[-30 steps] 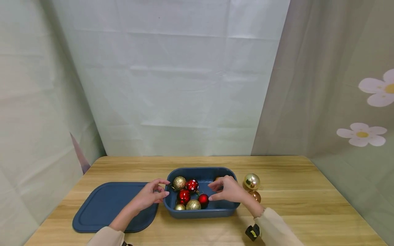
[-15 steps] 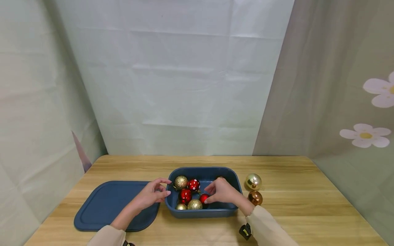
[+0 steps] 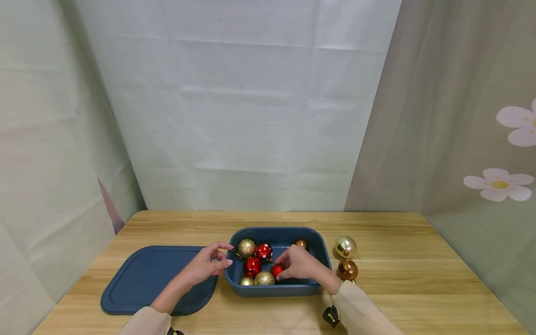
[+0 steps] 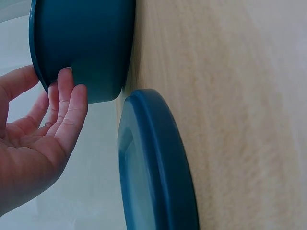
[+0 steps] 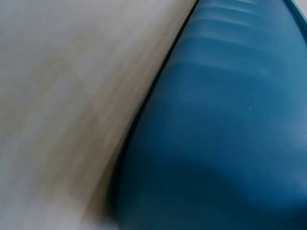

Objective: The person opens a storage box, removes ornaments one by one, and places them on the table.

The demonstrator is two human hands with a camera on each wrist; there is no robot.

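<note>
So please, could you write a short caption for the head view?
Right hand reaches a red ornament inside the blue bin; left hand touches its rim.

Soft even light, wrist views blurred

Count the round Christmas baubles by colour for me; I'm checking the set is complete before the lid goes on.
Red baubles: 3
Gold baubles: 4
Copper baubles: 2
Total: 9

wooden table (image 3: 418, 260) | blue tub (image 3: 321, 246) | blue lid (image 3: 142, 279) | gold bauble (image 3: 345, 246) | copper bauble (image 3: 347, 270)
</note>
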